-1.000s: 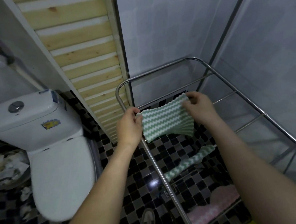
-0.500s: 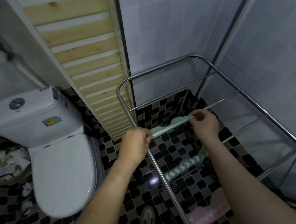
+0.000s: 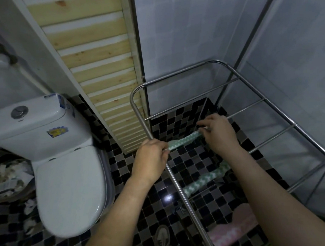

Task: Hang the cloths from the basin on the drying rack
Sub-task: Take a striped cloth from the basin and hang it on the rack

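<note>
"Where does the grip sit?"
"On the cloth [image 3: 184,141] lying along a drying rack [image 3: 138,113] bar, left hand [image 3: 150,158] and right hand [image 3: 219,134] holding its ends."
"And round it?"
"Toilet [image 3: 66,187] left, slatted panel [image 3: 100,69] behind, second cloth [image 3: 206,179] on the nearer bar."

Hidden and cut off, as I see it from here

Only 1 strip of the green cloth [image 3: 184,141] shows, because the left hand [image 3: 150,158] and right hand [image 3: 219,133] pinching it cover both ends. The 2nd green cloth [image 3: 202,179] runs behind the right forearm, which also covers part of the pink cloth [image 3: 232,231]. The bottom edge crops the shoe [image 3: 162,240], and the drying rack [image 3: 270,138] runs off to the right. I can't read the cistern sticker [image 3: 57,131].
</note>
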### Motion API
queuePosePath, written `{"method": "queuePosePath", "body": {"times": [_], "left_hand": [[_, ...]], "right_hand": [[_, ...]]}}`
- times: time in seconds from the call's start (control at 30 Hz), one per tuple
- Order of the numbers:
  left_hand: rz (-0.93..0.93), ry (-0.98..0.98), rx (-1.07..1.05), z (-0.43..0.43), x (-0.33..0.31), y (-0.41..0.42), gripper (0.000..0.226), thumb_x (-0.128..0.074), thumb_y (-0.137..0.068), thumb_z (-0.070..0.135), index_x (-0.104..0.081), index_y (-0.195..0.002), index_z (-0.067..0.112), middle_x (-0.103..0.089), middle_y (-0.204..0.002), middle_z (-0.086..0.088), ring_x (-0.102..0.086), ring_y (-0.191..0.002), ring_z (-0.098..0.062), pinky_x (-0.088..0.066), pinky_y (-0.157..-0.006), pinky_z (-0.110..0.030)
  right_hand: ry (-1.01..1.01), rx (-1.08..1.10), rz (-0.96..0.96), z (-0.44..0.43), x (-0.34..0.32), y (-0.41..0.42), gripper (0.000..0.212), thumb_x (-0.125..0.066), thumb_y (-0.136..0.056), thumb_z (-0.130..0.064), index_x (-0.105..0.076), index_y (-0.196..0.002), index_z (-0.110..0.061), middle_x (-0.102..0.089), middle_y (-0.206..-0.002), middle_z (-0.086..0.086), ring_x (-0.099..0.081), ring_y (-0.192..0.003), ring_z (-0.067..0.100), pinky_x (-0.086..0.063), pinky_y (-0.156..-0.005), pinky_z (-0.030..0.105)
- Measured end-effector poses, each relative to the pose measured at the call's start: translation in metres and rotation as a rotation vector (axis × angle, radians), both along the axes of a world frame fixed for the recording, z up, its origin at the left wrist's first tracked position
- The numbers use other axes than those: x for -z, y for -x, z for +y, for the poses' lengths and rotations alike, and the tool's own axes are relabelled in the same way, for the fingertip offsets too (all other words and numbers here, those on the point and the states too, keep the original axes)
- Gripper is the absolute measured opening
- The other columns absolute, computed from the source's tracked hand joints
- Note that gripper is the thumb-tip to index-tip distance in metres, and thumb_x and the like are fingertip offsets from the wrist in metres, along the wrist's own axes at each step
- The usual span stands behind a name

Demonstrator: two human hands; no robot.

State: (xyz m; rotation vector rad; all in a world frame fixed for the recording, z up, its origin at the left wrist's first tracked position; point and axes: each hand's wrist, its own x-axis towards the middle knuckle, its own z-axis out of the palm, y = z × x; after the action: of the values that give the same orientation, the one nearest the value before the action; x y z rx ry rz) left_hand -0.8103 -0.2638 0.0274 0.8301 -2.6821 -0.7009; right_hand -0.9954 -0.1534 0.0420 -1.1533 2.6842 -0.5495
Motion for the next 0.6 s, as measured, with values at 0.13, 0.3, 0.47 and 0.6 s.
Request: {"method": "queuePosePath", "body": {"times": [0.13, 0.3, 0.47, 0.6], "left_hand": [[-0.011, -0.027, -0.025, 0.003, -0.001, 0.001, 0.018, -0.06, -0.094, 0.024, -0.071, -0.107, 0.018, -0.068, -0.105, 0.001, -0.058, -0.099, -0.016, -0.044, -0.088, -0.026], [-0.072, -0.046, -0.04, 0.002, -0.004, 0.007, 0.02, -0.055, -0.096, 0.026, -0.067, -0.11, 0.019, -0.065, -0.107, 0.001, -0.061, -0.097, -0.016, -0.046, -0.083, -0.027], [-0.16, -0.079, -0.057, 0.004, -0.009, 0.007, 0.022, -0.054, -0.096, 0.024, -0.063, -0.115, 0.02, -0.063, -0.112, 0.002, -0.06, -0.099, -0.018, -0.05, -0.08, -0.032], [-0.191, -0.082, -0.097, 0.013, -0.016, 0.007, 0.026, -0.053, -0.095, 0.016, -0.062, -0.119, 0.019, -0.062, -0.115, -0.001, -0.06, -0.101, -0.02, -0.052, -0.079, -0.036]], "right_hand": [[-0.088, -0.171, 0.047, -0.002, 0.005, -0.006, 0.019, -0.061, -0.094, -0.017, -0.075, -0.107, -0.016, -0.066, -0.111, 0.007, -0.055, -0.101, 0.03, -0.048, -0.089, 0.042], [-0.105, -0.146, 0.073, -0.004, 0.01, -0.007, 0.018, -0.059, -0.093, -0.009, -0.077, -0.093, -0.012, -0.071, -0.097, 0.007, -0.057, -0.091, 0.03, -0.049, -0.084, 0.042], [-0.113, -0.124, 0.105, -0.005, 0.012, -0.01, 0.041, -0.059, -0.089, -0.002, -0.053, -0.052, -0.02, -0.049, -0.054, 0.001, -0.042, -0.061, 0.03, -0.047, -0.072, 0.036], [-0.181, -0.116, 0.067, -0.005, -0.002, -0.025, 0.019, -0.051, -0.095, -0.011, -0.069, -0.092, -0.013, -0.065, -0.084, 0.01, -0.052, -0.094, 0.035, -0.049, -0.078, 0.041]]}}
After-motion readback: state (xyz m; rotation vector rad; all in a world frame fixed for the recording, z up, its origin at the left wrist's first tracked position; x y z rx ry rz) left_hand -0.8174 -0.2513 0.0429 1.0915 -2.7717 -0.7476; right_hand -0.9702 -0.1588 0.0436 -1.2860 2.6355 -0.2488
